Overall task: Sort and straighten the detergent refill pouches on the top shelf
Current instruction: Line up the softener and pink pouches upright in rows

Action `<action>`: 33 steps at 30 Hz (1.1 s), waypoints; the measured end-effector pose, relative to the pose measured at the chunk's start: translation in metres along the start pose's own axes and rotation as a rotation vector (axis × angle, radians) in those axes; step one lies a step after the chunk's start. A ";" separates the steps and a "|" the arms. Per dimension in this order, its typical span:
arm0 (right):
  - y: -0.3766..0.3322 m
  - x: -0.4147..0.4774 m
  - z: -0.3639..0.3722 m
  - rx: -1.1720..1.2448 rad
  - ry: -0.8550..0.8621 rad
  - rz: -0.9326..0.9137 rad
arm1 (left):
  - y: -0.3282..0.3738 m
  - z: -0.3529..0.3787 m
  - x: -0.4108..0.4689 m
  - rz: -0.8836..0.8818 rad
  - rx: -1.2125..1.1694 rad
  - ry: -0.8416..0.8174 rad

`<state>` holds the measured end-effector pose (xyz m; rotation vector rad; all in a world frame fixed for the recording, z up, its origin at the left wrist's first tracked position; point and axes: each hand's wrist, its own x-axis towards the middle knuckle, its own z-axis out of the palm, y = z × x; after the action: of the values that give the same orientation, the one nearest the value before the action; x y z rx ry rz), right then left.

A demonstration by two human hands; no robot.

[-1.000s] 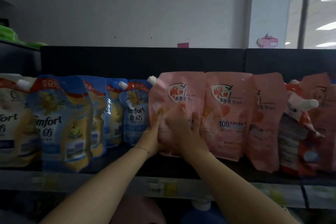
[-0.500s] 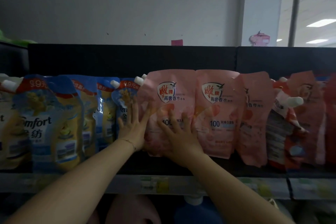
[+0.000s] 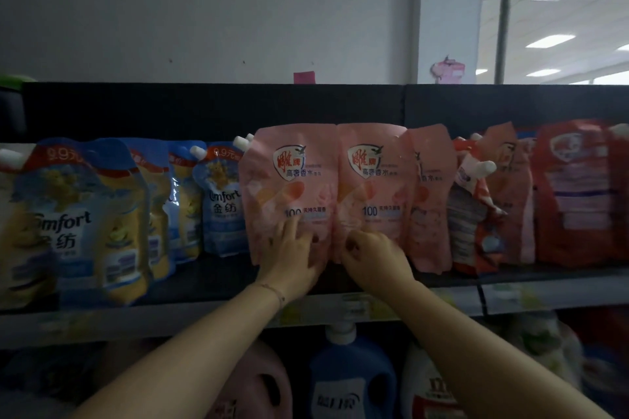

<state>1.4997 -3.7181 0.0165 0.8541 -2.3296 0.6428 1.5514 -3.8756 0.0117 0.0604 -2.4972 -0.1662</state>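
both forearms reach up from below, the left from 7 o'clock and the right from 5 o'clock, meeting near the middle of the top shelf (image 3: 211, 279). i see the left hand (image 3: 289, 258) raised with its back toward me, wrist bent back, a thin bracelet (image 3: 272, 291) on it. its fingers (image 3: 292, 226) are straight, slightly spread, and lie flat against the lower front of the first pink pouch (image 3: 289, 177); most of that pouch stands at 12 o'clock from the fingertips, upright, its base on the shelf.

the right hand (image 3: 376, 257) sits just at 3 o'clock of the left one, the two close but apart. its fingers are curled in tight, knuckles toward me, against the lower left corner of the second pink pouch (image 3: 372, 180). i cannot tell whether they pinch the film or only press it. this pouch rises at 12 o'clock from the knuckles, touching the first pouch edge to edge.

at 3 o'clock a third pink pouch (image 3: 430, 201) leans behind the second, then red pouches (image 3: 575, 190). at 9 o'clock stand blue comfort pouches (image 3: 78, 214), several tilted. at 6 o'clock, under the shelf, a blue bottle (image 3: 350, 381).
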 end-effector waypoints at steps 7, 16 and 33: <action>0.060 -0.033 -0.038 -0.032 0.024 0.236 | 0.069 0.033 0.014 0.019 -0.064 -0.136; 0.115 -0.023 -0.060 0.065 0.038 0.354 | 0.114 0.061 0.037 -0.167 -0.114 -0.211; 0.112 0.013 -0.034 0.057 0.516 -0.069 | 0.109 0.076 0.041 -0.124 -0.040 -0.161</action>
<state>1.4255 -3.6266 0.0230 0.6895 -1.8188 0.7957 1.4723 -3.7633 -0.0099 0.1923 -2.6502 -0.2830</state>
